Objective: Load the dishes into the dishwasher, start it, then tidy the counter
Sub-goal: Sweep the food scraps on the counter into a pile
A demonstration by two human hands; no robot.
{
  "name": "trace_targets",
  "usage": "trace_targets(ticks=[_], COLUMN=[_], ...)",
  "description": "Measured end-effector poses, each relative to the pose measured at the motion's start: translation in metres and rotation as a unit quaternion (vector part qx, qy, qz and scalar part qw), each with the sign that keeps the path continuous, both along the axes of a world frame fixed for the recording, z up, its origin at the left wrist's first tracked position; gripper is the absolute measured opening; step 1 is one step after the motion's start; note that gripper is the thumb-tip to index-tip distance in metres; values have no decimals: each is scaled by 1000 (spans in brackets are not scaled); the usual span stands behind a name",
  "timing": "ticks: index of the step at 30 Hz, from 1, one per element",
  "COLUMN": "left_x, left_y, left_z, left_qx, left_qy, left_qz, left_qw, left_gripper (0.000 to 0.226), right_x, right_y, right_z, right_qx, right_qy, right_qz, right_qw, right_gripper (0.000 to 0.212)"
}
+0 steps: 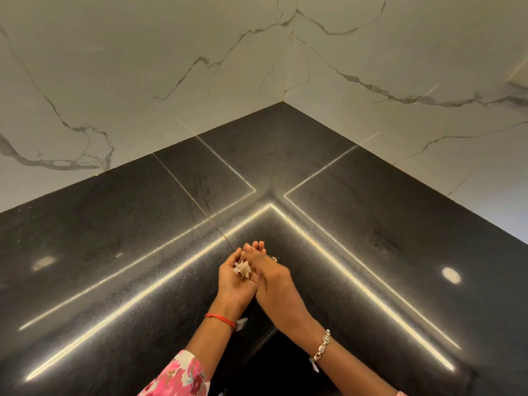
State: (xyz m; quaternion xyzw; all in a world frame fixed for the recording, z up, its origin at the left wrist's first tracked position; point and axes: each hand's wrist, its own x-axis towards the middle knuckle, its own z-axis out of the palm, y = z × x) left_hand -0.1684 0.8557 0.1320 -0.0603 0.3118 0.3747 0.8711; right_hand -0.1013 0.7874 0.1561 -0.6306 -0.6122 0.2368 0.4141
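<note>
on my feed both hands meet over the inner corner of the black counter (114, 238). the left hand (235, 281) is cupped palm up, fingers curled around one small pale clump of scraps (242, 268), so the clump sits in that palm, not on the stone. it's roughly round with ragged bits sticking out every way, so there's no real long axis or heading i can call. the right hand (271, 274) lies across the left one's fingertips, its own fingers fairly straight and pointing away toward the wall corner, gripping nothing i can see. a couple of loose crumbs (275, 258) show just right of it; can't tell if they're on the counter or in the air. counts: two hands, one clump, one red thread (220, 318) on the left wrist, one bracelet (323, 345) on the right, one floral sleeve (178, 378) cut off by the bottom edge. there's a small silvery thing (241, 323) beside the thread, too unclear to name. marble wall (143, 67) behind, two faces meeting.
</note>
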Motion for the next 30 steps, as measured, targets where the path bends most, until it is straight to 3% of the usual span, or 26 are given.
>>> trace_targets(ticks=[4,10,14,17,19,21,25,30], left_x=[-7,-13,-25,-31,-32,-33,-34,-35], left_y=[6,7,11,15,16,17,17,18], left_z=[2,3,1,-1,-1,-2,-3,-3], left_qx=[-27,-19,-9,-1,1,-5,-14,-11], left_qy=[-12,-64,-46,-40,-33,-34,-41,-39], left_qz=[18,41,52,57,58,58,62,65], left_qw=[999,997,998,998,998,998,997,997], left_gripper=[27,29,30,31,32,33,32,33], right_x=[24,31,24,11,5,6,12,15], right_y=[3,6,11,17,21,20,8,3], right_z=[-5,-35,-56,-63,-66,-66,-65,-56], right_qx=[36,-46,-173,-161,-134,-86,-56,-20], right_qy=[70,12,-158,-243,-271,-303,-309,-347], right_qz=[-133,-177,-121,-76,-46,-47,-31,2], right_qw=[988,983,965,954,952,948,949,937], right_gripper=[39,41,64,80,70,47,60,32])
